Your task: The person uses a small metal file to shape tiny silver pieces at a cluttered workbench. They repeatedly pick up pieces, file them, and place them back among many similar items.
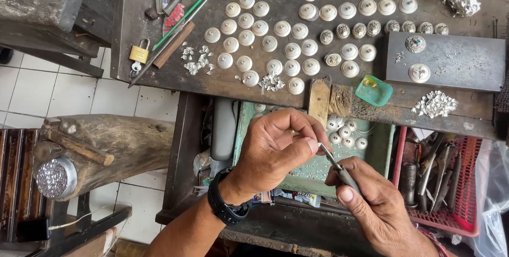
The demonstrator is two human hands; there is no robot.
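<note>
The left hand (275, 148) pinched a tiny silvery piece (295, 132), mostly hidden between closed fingertips above the open green drawer (379, 151). The right hand (371, 204) gripped slim metal tweezers (334, 164), tips meeting that piece. The drawer held small white domed buttons (344, 132); a red plastic basket (466, 204) held dark metal tools (429, 175).

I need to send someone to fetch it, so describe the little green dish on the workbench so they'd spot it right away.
Start at the dark wooden workbench and follow its near edge rightward, past the rows of white domed buttons. The green dish sits just left of the grey metal block; it is the only turquoise plastic thing there.
</note>
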